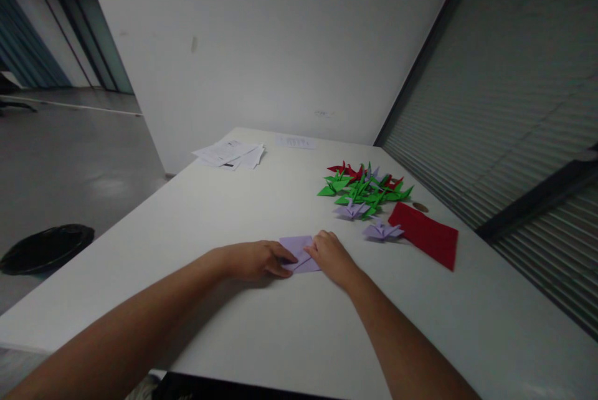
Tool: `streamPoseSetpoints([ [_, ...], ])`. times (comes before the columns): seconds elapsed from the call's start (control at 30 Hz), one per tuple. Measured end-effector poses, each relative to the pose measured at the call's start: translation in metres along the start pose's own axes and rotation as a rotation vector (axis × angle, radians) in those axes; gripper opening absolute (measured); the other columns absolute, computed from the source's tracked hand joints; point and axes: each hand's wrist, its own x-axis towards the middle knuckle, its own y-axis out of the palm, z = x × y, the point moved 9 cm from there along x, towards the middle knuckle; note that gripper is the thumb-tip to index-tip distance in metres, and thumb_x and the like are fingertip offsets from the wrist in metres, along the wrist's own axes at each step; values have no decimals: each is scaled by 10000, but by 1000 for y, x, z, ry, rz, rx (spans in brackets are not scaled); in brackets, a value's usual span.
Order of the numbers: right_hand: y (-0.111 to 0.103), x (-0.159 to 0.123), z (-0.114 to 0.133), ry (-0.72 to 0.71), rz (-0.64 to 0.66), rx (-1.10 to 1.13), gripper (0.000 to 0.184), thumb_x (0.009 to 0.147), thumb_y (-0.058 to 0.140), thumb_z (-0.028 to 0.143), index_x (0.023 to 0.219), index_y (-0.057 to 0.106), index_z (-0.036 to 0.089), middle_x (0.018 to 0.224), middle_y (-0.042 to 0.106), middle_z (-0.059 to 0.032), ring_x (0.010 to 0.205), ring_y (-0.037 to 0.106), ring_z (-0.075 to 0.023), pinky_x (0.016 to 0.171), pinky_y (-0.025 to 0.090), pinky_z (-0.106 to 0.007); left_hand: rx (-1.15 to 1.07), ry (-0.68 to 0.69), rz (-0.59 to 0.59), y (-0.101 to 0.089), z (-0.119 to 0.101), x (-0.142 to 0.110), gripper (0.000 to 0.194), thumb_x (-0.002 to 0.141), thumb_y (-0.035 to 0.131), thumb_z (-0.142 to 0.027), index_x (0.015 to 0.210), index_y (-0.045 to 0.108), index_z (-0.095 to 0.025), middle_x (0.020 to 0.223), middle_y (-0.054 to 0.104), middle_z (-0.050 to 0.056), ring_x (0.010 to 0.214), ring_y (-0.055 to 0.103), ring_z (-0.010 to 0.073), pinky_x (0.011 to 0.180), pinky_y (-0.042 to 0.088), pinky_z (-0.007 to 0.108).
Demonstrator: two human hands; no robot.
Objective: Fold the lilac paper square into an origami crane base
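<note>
A piece of lavender origami paper (pixel 301 244), folded into a small flat shape with a diagonal crease, lies on the white table (pixel 224 338) in front of me. My left hand (pixel 261 260) grips its left side, with the fingertips on the paper and the thumb at the near edge. At the right side, my right hand (pixel 329 253) has curled fingers and its thumb pressed onto the fold. Right of the hands, a lavender paper crane (pixel 382 231) sits apart from a pile of green, red and lavender paper cranes (pixel 367 191).
Red paper sheets (pixel 425 233) lie on the right near a small round brown object (pixel 420 207). Printed papers (pixel 228 154) rest at the far left corner. A black-lined bin (pixel 47 249) stands left of the table. Window blinds (pixel 504 101) border the right side.
</note>
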Motion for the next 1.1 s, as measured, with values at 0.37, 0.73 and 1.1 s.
streamPoseSetpoints([
  [0.37,0,0,0,12,3,-22,232,988,661,327,861,731,146,996,721,-123,946,625,-232,859,418,-307,-225,-129,-32,-9,10,-6,570,859,464,86,1331,672,-157,1389,668,159,1307,623,253,1123,486,416],
  [0.73,-1,0,0,32,10,-16,240,989,660,344,864,732,151,1020,723,-128,952,632,-229,859,427,-299,-96,-80,0,-10,1,-3,415,934,518,-3,1221,766,-170,1425,637,167,1310,618,268,1111,495,363],
  [1.1,-1,0,2,4,8,-51,252,998,645,345,871,737,149,1019,726,-131,954,630,-232,871,412,-305,4,-25,13,-10,-7,-2,357,927,538,-13,1113,790,-185,1346,676,158,1233,659,258,1045,530,338],
])
